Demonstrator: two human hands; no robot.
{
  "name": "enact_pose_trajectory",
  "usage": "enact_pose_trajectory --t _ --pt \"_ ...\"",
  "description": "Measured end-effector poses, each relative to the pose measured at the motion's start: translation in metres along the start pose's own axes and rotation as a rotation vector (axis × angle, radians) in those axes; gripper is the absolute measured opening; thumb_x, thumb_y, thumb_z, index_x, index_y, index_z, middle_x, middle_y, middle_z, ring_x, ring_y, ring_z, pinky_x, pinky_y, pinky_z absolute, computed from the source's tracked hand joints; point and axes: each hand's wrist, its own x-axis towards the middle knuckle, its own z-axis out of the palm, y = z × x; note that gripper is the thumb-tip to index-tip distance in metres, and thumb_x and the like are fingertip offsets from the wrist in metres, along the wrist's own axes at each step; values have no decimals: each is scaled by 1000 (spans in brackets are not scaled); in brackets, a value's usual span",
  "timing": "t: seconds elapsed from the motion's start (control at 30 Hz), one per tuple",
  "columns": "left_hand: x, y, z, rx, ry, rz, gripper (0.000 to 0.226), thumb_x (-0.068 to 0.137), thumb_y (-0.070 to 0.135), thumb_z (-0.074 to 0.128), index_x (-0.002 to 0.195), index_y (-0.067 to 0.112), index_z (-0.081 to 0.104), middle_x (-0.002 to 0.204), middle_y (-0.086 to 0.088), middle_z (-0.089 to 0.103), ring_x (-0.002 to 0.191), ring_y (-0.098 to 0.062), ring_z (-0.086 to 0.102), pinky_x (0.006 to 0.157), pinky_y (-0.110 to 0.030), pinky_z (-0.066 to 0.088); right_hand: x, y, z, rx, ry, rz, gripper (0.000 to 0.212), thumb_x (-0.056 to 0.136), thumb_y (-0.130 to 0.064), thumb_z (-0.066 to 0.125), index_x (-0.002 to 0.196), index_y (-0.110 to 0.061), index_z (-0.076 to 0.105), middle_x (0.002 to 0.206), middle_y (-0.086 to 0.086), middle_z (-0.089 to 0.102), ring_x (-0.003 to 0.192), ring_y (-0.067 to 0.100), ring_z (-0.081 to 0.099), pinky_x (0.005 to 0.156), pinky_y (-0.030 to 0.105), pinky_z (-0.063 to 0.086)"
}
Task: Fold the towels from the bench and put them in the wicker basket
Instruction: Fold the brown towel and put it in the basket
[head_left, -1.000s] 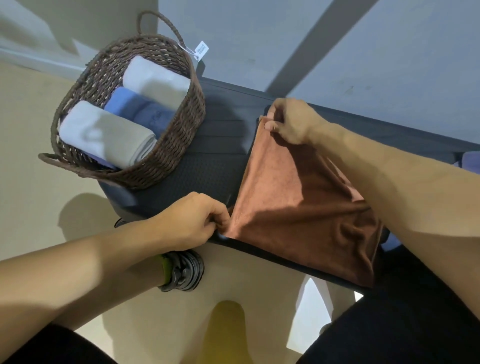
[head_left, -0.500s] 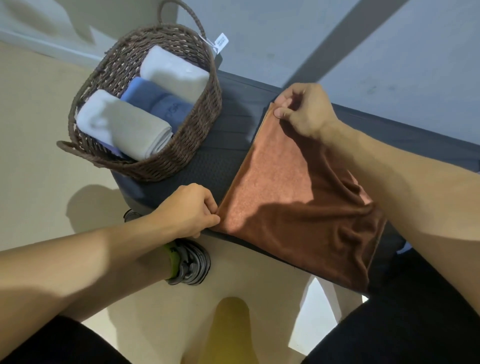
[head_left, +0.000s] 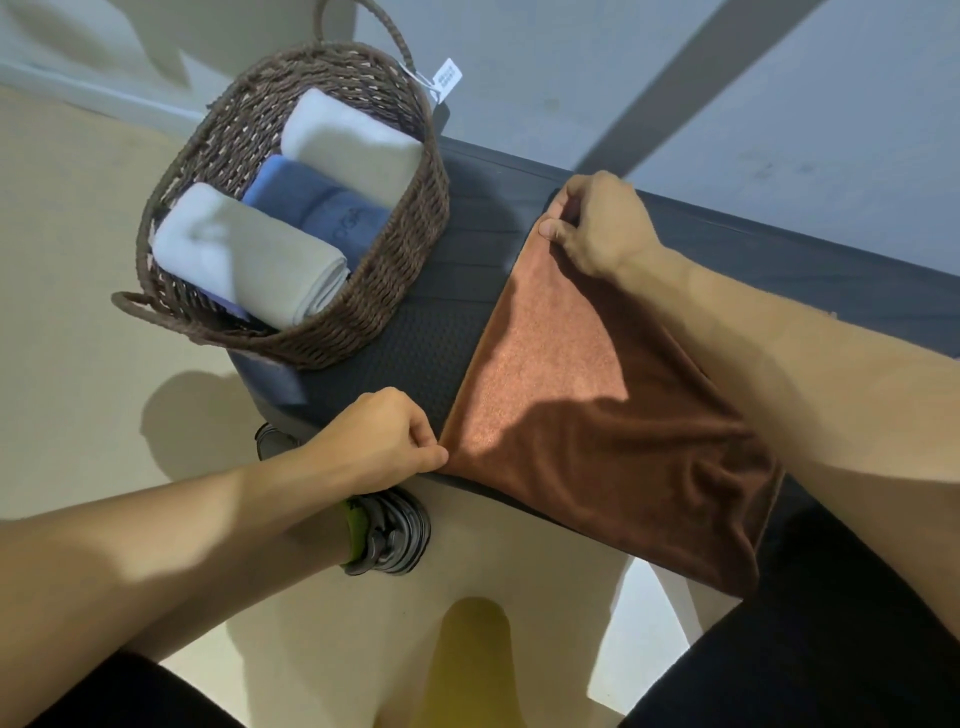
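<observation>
A rust-brown towel (head_left: 587, 405) lies spread across the dark bench (head_left: 431, 338), its right part wrinkled under my forearm. My left hand (head_left: 379, 441) pinches its near left corner at the bench's front edge. My right hand (head_left: 597, 223) pinches the far left corner near the bench's back edge. The brown wicker basket (head_left: 395, 291) stands on the bench's left end. It holds two rolled white towels (head_left: 249, 254) with a blue towel (head_left: 311, 202) between them.
A grey wall rises right behind the bench. Beige floor lies to the left and in front. My shoe (head_left: 389, 535) stands on the floor under the bench's front edge. A paper tag (head_left: 447, 80) hangs from the basket's far handle.
Both hands have kept their pinch on the towel's left corners and drawn that edge straighter and flatter on the bench. The view has shifted slightly.
</observation>
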Motion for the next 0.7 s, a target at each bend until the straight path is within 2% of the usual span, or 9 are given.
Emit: enact_pose_trajectory --t 0.1,0.2,0.3,0.4,0.47,0.57,0.7 --pt "1 -3 -1 16 -18 -7 22 81 38 76 66 23 72 52 26 62 49 14 56 47 -10 34 0 1 3 2 18 2 10 88 -28 72 84 -23 64 88 -4 66 92 21 65 83 30 51" --pt "4 -1 -1 -28 -47 -50 22 85 34 72 71 18 71 56 10 70 52 2 65 53 -16 45 -1 5 4 -21 59 3 19 88 -36 71 89 -20 61 95 1 66 97 26 62 78 31 46" --pt "4 10 0 -352 -162 -185 18 83 25 78 82 9 71 69 -6 75 70 -16 75 68 -30 61 -6 8 1 -115 74 -22 36 88 -47 66 99 -13 61 107 11 63 99 31 59 76 33 41" --pt "6 20 -1 -564 -128 -276 27 78 12 82 94 5 61 79 -18 75 74 -28 75 66 -35 63 -11 7 -12 -184 55 -59 45 90 -54 58 104 -10 59 108 14 62 99 34 59 79 36 45" --pt "8 20 -3 -511 -80 -273 33 79 7 80 100 7 54 85 -21 72 69 -27 74 63 -34 61 -16 9 -28 -214 28 -26 46 86 -56 62 102 -12 60 107 12 64 100 34 60 77 35 45" --pt "11 17 -13 -320 -131 -242 29 83 6 76 99 9 52 77 -18 71 58 -22 70 54 -29 57 -33 18 -54 -261 -60 48 47 82 -56 67 94 -11 66 99 9 69 97 31 62 71 31 45" --pt "9 23 -25 231 -167 -153 14 81 12 71 91 5 64 71 -13 75 58 -22 71 56 -29 59 -67 33 -75 -400 -239 152 50 83 -55 67 80 -4 69 83 13 69 80 33 63 64 31 47"
